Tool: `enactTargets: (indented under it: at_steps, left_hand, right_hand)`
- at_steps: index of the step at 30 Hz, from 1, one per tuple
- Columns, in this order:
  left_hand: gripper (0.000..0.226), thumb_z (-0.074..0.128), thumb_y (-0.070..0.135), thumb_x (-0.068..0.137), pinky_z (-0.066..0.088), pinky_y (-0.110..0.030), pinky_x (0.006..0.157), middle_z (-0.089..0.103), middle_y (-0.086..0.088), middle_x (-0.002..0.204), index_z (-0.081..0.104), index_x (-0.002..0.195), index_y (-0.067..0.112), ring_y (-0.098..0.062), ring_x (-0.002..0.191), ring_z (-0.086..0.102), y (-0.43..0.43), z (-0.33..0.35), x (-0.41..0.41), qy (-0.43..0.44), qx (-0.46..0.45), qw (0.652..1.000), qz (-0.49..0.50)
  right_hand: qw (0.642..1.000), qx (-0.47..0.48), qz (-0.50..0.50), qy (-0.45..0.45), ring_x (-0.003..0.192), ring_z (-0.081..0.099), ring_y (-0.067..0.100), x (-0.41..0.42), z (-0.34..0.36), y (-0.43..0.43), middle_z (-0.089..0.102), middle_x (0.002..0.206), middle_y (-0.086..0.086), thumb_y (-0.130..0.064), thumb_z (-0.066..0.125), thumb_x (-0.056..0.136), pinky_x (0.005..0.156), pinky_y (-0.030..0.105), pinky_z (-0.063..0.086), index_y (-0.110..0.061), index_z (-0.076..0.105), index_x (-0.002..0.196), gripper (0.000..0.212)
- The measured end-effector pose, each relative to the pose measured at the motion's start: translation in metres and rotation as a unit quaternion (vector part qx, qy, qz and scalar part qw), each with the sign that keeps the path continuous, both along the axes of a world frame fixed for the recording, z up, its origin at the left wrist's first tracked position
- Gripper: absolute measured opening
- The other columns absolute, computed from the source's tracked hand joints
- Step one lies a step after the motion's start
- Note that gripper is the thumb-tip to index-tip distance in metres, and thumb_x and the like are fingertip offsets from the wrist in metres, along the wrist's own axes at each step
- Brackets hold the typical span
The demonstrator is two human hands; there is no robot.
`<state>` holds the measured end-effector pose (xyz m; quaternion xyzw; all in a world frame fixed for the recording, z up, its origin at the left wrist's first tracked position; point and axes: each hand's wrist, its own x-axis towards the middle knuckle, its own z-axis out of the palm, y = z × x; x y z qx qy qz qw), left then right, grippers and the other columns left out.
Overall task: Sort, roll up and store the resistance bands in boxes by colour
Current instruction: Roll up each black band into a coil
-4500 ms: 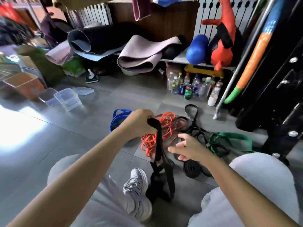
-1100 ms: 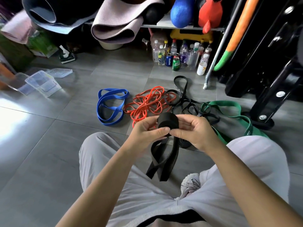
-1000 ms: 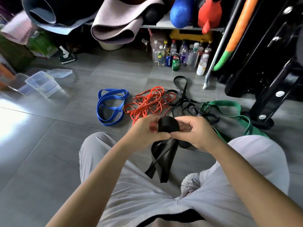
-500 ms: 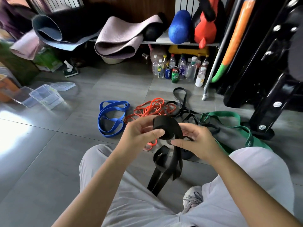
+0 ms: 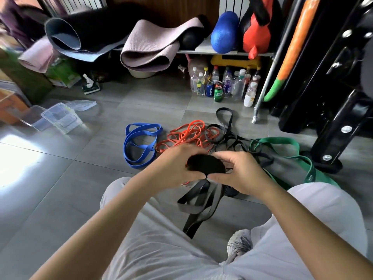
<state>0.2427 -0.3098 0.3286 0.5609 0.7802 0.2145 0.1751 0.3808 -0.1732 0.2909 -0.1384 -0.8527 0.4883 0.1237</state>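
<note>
I pinch the half-rolled black band (image 5: 205, 165) between my left hand (image 5: 177, 168) and right hand (image 5: 242, 172) — soft, springy, probably quick to uncoil, so I grip the coil's flat sides.

The left hand (image 5: 177, 168) masks the near end of the orange bands (image 5: 187, 135); its fingertips are lost behind the black roll (image 5: 205, 164). The green band (image 5: 282, 141) disappears behind the right knee (image 5: 323, 209); the frame's left edge crops a blurred orange box (image 5: 10, 106).
</note>
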Motion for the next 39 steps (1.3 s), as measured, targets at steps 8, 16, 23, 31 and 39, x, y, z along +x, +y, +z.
enactTargets:
  at_steps: [8, 16, 23, 31, 39]
  left_hand:
    - [0.035, 0.077, 0.014, 0.072, 0.055, -0.035, 0.084, 0.072, 0.003, 0.091, 0.068, 0.102, 0.031, -0.012, 0.087, 0.066, -0.004, 0.0, -0.003, -0.174, 0.108, 0.974, 0.1]
    - [0.033, 0.077, 0.009, 0.068, 0.051, -0.04, 0.08, 0.069, -0.013, 0.095, 0.071, 0.1, 0.014, -0.029, 0.089, 0.066, 0.0, -0.019, 0.013, -0.621, 0.281, 0.722, 0.118]
    - [0.047, 0.075, 0.029, 0.067, 0.048, -0.052, 0.092, 0.065, -0.014, 0.107, 0.062, 0.112, 0.028, -0.031, 0.099, 0.06, 0.0, -0.02, 0.001, -0.42, 0.18, 0.879, 0.137]
    - [0.04, 0.07, 0.026, 0.081, 0.045, -0.022, 0.081, 0.065, 0.007, 0.107, 0.061, 0.12, 0.025, -0.006, 0.097, 0.055, 0.008, 0.028, 0.001, 0.092, 0.015, 0.995, -0.034]
    - [0.042, 0.076, 0.012, 0.073, 0.052, -0.038, 0.091, 0.066, 0.016, 0.098, 0.062, 0.101, 0.04, -0.006, 0.097, 0.062, -0.004, 0.004, 0.001, -0.154, 0.185, 0.962, 0.132]
  right_hand:
    - [0.997, -0.07, -0.023, 0.038, 0.101, 0.065, 0.006, 0.003, 0.002, 0.01, 0.071, 0.103, -0.011, -0.041, 0.082, 0.062, 0.097, 0.036, 0.048, -0.037, 0.065, 0.107, 0.049]
    - [0.975, -0.157, 0.017, 0.153, 0.097, 0.065, 0.011, -0.008, 0.004, 0.004, 0.071, 0.099, -0.013, -0.046, 0.082, 0.056, 0.092, 0.023, 0.046, -0.05, 0.066, 0.103, 0.049]
    - [0.981, -0.152, -0.032, 0.117, 0.086, 0.069, 0.008, -0.007, -0.004, 0.009, 0.073, 0.09, -0.011, -0.006, 0.079, 0.065, 0.084, 0.026, 0.052, -0.03, 0.066, 0.096, 0.041]
    - [1.0, 0.005, -0.016, 0.011, 0.091, 0.066, 0.003, -0.007, -0.002, 0.006, 0.071, 0.093, -0.016, -0.04, 0.073, 0.061, 0.087, 0.039, 0.053, -0.037, 0.067, 0.099, 0.039]
    - [0.993, -0.066, -0.018, 0.098, 0.096, 0.065, 0.008, -0.002, 0.009, 0.007, 0.071, 0.097, -0.014, -0.023, 0.082, 0.068, 0.093, 0.036, 0.05, -0.057, 0.063, 0.097, 0.049]
